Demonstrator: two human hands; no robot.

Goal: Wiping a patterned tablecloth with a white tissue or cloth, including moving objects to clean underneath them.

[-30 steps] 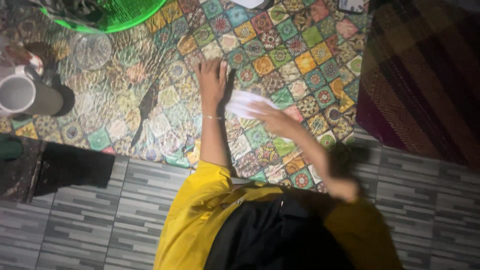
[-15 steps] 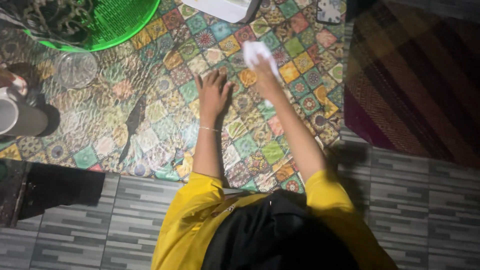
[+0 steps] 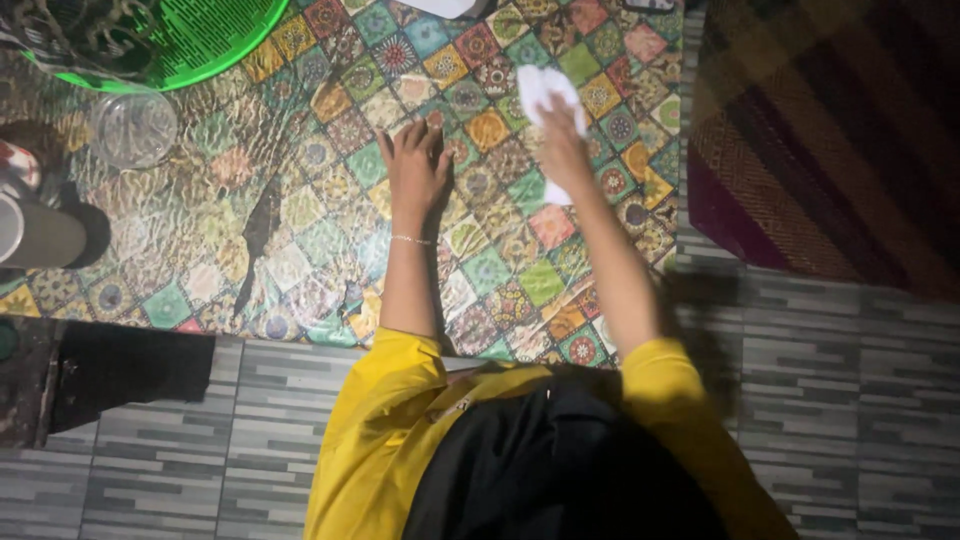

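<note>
- White cloth [image 3: 545, 95] lies on the table cover [image 3: 300, 230], near the far edge and toward the right side.
- One part of the cloth sticks out past the fingers, and one small part shows near the wrist.
- The right hand [image 3: 562, 140] lies on top of the cloth and presses it down. The fingers look bent over it.
- The left hand [image 3: 417, 168] is flat on the table cover, with the fingers spread out. It holds nothing.
- The two hands are near each other but do not touch.
- A thin bracelet [image 3: 412, 239] goes around the left wrist.
- The table cover is shiny and has many little squares in green, orange, pink and blue.
- A clear glass [image 3: 133, 128] stands on the left part of the table, well apart from the hands.
- A green basket [image 3: 215, 35] is in the far left corner, just behind the glass.
- A pale cup [image 3: 35, 232] lies at the left edge.
- The person wears yellow sleeves [image 3: 385, 420] and a black front piece.
- A dark checked cloth [image 3: 830, 130] is to the right of the table.
- The floor [image 3: 850, 380] has grey striped tiles.
</note>
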